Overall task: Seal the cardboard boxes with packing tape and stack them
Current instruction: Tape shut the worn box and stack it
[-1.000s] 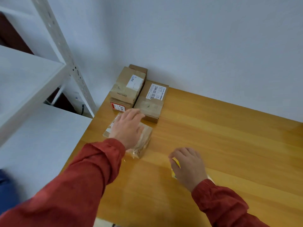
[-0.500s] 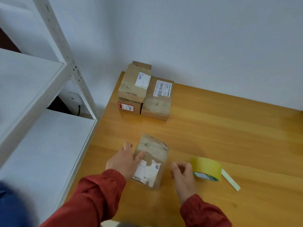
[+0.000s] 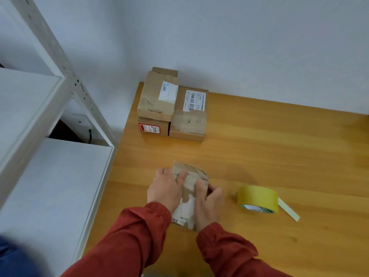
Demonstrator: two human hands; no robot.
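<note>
**Both hands on the box, tape waiting just off to the side**

Here we are at the near edge of the counter, and all eyes are on the small box, a worn carton with a torn white label. The left hand cups its left side, thumb laid over the top. The right hand comes in from the other flank, fingers curled round the right edge. So both hands are clasping it, squaring it up by the look of things.

Just right of the small box sits the yellow tape roll, on its side with nobody touching it. A loose strip trails off its far side.

Well beyond the small box, against the wall, a cluster is already building. A labelled box rides on top of a red-labelled box, and a barcode box sits tight against them. They look closed and banded, though I cannot say for sure they are sealed.

As for progress, no yellow tape shows on the small box, so I judge its seal not yet begun. It has to be taped first, then carried over to join that pile.
</note>
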